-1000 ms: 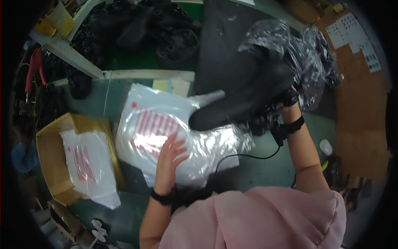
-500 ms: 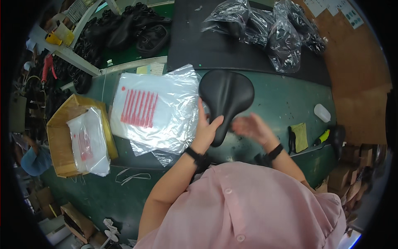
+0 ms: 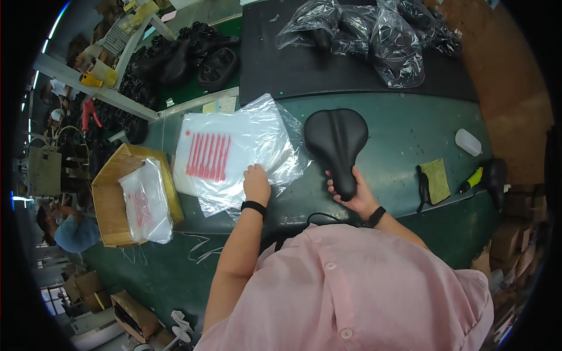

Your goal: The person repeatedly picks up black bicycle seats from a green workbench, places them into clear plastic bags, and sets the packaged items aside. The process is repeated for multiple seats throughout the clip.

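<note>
While right hand (image 3: 354,196) grips saddle (image 3: 336,143) | left hand (image 3: 256,182) flat on bags (image 3: 234,153) | cardboard box (image 3: 114,193) beside.

You are at a packing station in a factory workshop: a green workbench (image 3: 410,140) carries a stack of clear plastic bags (image 3: 234,152), with a cardboard box (image 3: 111,199) of more bags to your left. Bagged black saddles (image 3: 374,29) lie on a dark conveyor belt (image 3: 293,70); unbagged saddles (image 3: 181,52) are heaped beyond a metal rail
</note>
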`<action>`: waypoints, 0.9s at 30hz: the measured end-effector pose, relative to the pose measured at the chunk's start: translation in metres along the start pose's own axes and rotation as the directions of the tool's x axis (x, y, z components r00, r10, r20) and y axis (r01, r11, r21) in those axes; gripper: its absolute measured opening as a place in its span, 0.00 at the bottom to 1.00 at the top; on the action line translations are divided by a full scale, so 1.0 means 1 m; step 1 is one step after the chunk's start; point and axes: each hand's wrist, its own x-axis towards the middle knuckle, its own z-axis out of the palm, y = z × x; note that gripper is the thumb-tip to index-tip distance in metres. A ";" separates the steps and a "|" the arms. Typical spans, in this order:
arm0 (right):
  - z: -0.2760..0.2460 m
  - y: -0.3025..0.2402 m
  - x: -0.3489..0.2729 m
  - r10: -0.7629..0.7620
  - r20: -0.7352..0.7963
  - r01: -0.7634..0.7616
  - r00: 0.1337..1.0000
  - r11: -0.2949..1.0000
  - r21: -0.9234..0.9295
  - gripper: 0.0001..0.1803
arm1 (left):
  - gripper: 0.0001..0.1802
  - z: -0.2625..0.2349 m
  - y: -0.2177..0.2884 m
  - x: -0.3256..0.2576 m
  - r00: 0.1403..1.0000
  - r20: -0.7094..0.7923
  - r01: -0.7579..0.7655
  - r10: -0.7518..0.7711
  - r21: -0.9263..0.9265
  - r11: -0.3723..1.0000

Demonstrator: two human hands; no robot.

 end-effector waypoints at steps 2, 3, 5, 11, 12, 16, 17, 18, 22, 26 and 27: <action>-0.007 0.001 0.002 0.008 0.178 -0.020 0.984 0.998 0.067 0.40 | 0.17 -0.003 -0.013 0.009 1.000 -0.006 -0.030 0.029 -0.125 0.992; -0.007 -0.001 0.002 0.006 0.189 -0.019 0.982 0.998 0.063 0.39 | 0.15 -0.010 -0.018 0.014 1.000 -0.023 -0.008 0.003 -0.235 0.972; -0.005 -0.006 0.000 0.005 0.206 -0.016 0.979 0.998 0.054 0.37 | 0.14 -0.026 -0.020 0.018 0.997 -0.036 0.049 -0.071 -0.421 0.906; 0.040 -0.019 -0.017 -0.229 -0.091 0.121 0.969 0.765 -0.632 0.25 | 0.17 -0.015 -0.054 0.026 0.963 -0.092 0.099 -0.252 -0.751 0.653; 0.051 -0.021 -0.021 -0.257 -0.083 0.118 0.963 0.675 -0.728 0.23 | 0.16 -0.012 -0.056 0.026 0.963 -0.136 0.028 -0.232 -0.807 0.589; 0.105 -0.022 -0.015 -0.291 -0.020 0.154 0.957 0.560 -0.814 0.22 | 0.13 -0.033 -0.050 0.022 0.938 0.271 0.324 -0.217 -0.906 0.271; 0.112 -0.020 -0.004 -0.261 0.030 0.172 0.965 0.541 -0.823 0.23 | 0.12 -0.040 -0.052 0.023 0.942 0.280 0.322 -0.184 -0.910 0.262; 0.120 -0.017 0.010 -0.228 0.076 0.188 0.971 0.524 -0.831 0.24 | 0.12 -0.044 -0.054 0.023 0.944 0.293 0.323 -0.151 -0.912 0.251; 0.139 0.013 0.082 -0.075 0.048 0.084 0.996 0.608 -0.790 0.27 | 0.11 -0.052 -0.051 0.032 0.960 0.260 0.277 -0.100 -0.928 0.248; 0.117 0.054 0.170 0.090 0.001 -0.059 0.996 0.667 -0.743 0.22 | 0.04 -0.049 -0.044 0.035 0.965 0.252 0.252 -0.078 -0.968 -0.010; 0.111 0.059 0.183 0.070 -0.028 -0.068 0.997 0.663 -0.745 0.21 | 0.02 -0.051 -0.054 0.033 0.959 0.277 0.284 -0.065 -0.948 0.142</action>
